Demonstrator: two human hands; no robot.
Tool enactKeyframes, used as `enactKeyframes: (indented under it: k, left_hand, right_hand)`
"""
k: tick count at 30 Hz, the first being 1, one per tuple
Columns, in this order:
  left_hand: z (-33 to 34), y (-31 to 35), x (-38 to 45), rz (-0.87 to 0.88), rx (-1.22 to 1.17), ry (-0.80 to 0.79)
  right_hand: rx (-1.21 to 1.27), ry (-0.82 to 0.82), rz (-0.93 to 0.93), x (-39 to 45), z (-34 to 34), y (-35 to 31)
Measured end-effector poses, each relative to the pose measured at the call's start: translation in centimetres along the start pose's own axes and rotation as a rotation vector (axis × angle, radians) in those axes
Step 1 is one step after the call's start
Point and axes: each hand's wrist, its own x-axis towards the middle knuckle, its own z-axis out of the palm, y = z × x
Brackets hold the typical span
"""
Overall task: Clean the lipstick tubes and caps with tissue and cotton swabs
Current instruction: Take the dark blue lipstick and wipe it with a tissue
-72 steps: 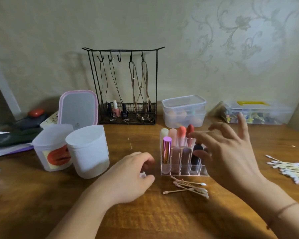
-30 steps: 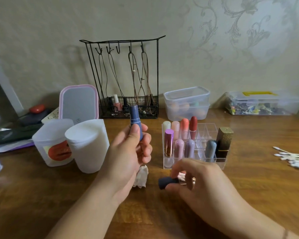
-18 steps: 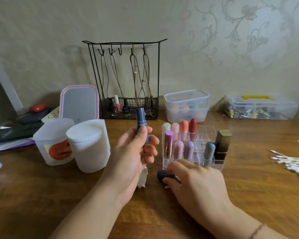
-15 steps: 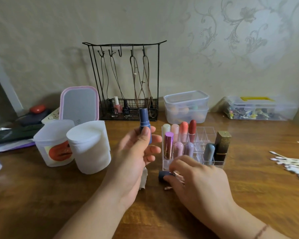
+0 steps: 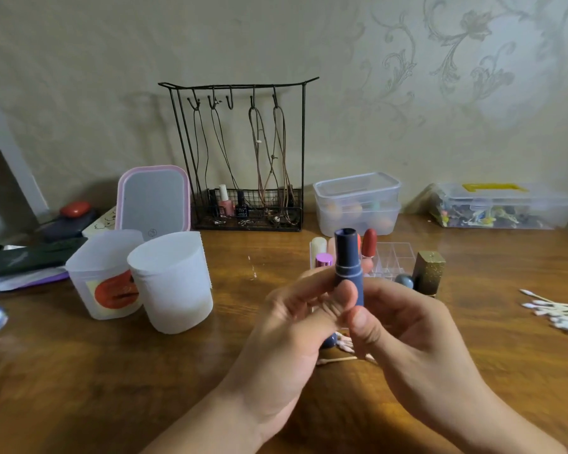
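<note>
Blue lipstick tube [image 5: 349,267] stands near-upright, long axis vertical, open mouth up, held above the table [image 5: 112,371] in front of the organizer [image 5: 394,257]. Left hand [image 5: 292,342] and right hand [image 5: 404,335] both pinch its lower body from opposite sides. The swab pile [image 5: 561,311] lies well to the right, so the right hand is nearer; its cap [image 5: 329,340] lies below the hands.

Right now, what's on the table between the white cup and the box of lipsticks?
Mostly bare wood, with a few tiny white specks, between the cup and the box, in the head view.
</note>
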Motion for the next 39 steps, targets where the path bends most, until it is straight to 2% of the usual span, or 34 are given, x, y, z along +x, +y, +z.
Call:
enactKeyframes:
  k: [4,6,8,9,11,14,16,19,23,27,33,39]
  left_hand:
    - [-1.7,1.8,0.4,-0.064,0.237,-0.109]
    - [-3.5,2.9,0.9,-0.042,0.478,0.036]
    - [-4.8,3.5,1.2,-0.03,0.948,0.24]
    - [-4.9,3.5,1.2,-0.086,1.172,0.256]
    - [-5.1,2.9,1.3,-0.27,1.398,0.173]
    - [-5.3,2.3,1.2,-0.449,1.456,0.035]
    - [-5.4,2.3,1.1,-0.493,1.472,0.017]
    - [-5.7,2.3,1.3,-0.496,1.41,0.074]
    - [-5.1,2.8,1.4,-0.254,1.194,0.162]
    - [-3.4,2.5,1.0,-0.096,1.066,0.013]
    - [-3.5,2.0,1.0,-0.142,0.82,0.012]
    - [-3.3,2.5,0.7,-0.235,0.393,-0.066]
  right_hand:
    - [0.055,-0.013,0.045,0.0,-0.3,0.0]
    - [0.02,0.033,0.104,0.0,-0.5,0.3]
    - [0.003,0.046,0.157,-0.1,-0.7,0.4]
    - [-0.005,0.04,0.179,-0.1,-0.7,0.5]
    - [-0.003,0.023,0.219,-0.2,-0.6,0.6]
    - [0.019,-0.002,0.261,-0.3,-0.5,0.6]
    - [0.011,-0.029,0.279,-0.4,-0.5,0.6]
    - [0.01,-0.061,0.283,-0.5,-0.6,0.9]
    - [0.067,-0.098,0.173,-0.6,-0.4,1.4]
    - [0.15,-0.077,0.091,-0.8,-0.2,1.4]
    - [0.132,0.023,0.079,-0.8,-0.5,1.8]
    - [0.336,0.039,0.015,-0.3,-0.7,1.3]
